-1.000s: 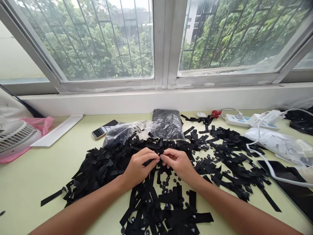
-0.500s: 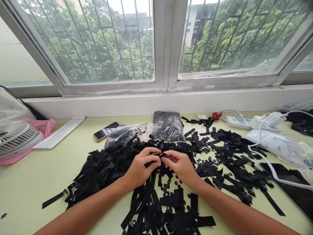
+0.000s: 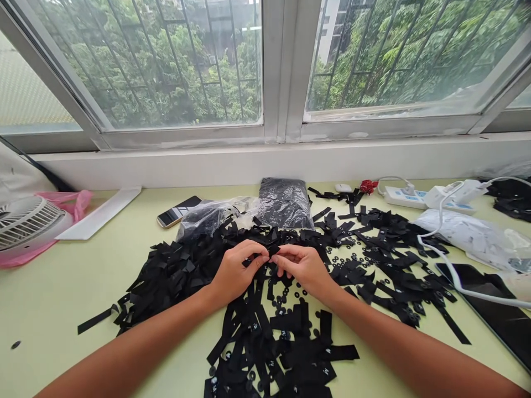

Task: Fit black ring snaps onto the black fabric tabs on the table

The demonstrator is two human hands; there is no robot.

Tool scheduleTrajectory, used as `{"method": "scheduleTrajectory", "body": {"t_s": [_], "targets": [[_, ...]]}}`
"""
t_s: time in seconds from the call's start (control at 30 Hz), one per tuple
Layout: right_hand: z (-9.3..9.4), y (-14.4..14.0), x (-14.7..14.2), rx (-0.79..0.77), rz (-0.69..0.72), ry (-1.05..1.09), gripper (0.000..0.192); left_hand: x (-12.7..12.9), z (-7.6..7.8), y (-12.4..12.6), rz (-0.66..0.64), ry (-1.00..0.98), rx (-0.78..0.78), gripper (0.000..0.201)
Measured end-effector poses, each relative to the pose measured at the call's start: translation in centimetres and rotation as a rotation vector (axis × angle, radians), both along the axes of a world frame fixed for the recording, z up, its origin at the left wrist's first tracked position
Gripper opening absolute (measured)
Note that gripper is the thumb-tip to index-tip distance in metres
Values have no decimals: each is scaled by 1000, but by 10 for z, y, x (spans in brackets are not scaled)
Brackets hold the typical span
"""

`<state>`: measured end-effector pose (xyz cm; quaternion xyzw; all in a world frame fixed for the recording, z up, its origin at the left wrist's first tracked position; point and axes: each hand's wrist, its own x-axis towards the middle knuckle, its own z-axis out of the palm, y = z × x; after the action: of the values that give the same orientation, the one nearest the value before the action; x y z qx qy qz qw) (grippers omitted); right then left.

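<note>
The left hand (image 3: 234, 271) and the right hand (image 3: 309, 272) are meeting just above the middle of a pale green bench (image 3: 45, 298). Thumb and fingers of each are pinching narrowly, holding a small black fabric strip (image 3: 274, 250) between them; the fingers are hiding much of it, so its exact fold is staying unclear.

To the left of the fingers, a dense heap of black fabric strips (image 3: 174, 276) is spreading over the bench and reaching behind them. Nearer the person than the fingers, flat black strips with white lettering (image 3: 296, 354) are lying across one another, with small black ring-shaped discs (image 3: 279, 301) scattering between. More black strips (image 3: 398, 265) are lying loosely to the right.

Beyond the fingers, a clear plastic packet with dark contents (image 3: 286, 203) is resting on the bench, and a crumpled clear plastic bag (image 3: 207, 215) is lying beside it on the left. Farther left of the fingers, a smartphone with a dark screen (image 3: 178, 211) is lying flat. Well to their right, a white cable (image 3: 452, 265) is passing over a black glossy tablet (image 3: 489, 315).
</note>
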<state>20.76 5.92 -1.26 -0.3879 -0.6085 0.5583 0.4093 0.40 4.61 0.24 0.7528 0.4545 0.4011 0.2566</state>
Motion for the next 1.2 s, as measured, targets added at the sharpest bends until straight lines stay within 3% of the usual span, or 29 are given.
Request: {"method": "scheduleTrajectory", "body": {"t_s": [0.2, 0.43, 0.6, 0.73, 0.9, 1.2], "targets": [[-3, 1, 1, -7, 15, 35, 34, 1, -2, -1, 57, 24, 52, 22], [-8, 1, 1, 13, 11, 59, 31, 2, -8, 0, 40, 188, 230, 18], [2, -2, 2, 22, 23, 72, 39, -1, -9, -3, 26, 335, 525, 14], [6, -4, 3, 40, 62, 90, 41, -3, -6, -8, -64, 463, 779, 28], [-2, -2, 4, 79, 138, 19, 30, -3, -7, -6, -55, 412, 807, 33], [-7, 2, 3, 81, 125, 66, 24, 1, -11, -2, -36, 246, 756, 36]]}}
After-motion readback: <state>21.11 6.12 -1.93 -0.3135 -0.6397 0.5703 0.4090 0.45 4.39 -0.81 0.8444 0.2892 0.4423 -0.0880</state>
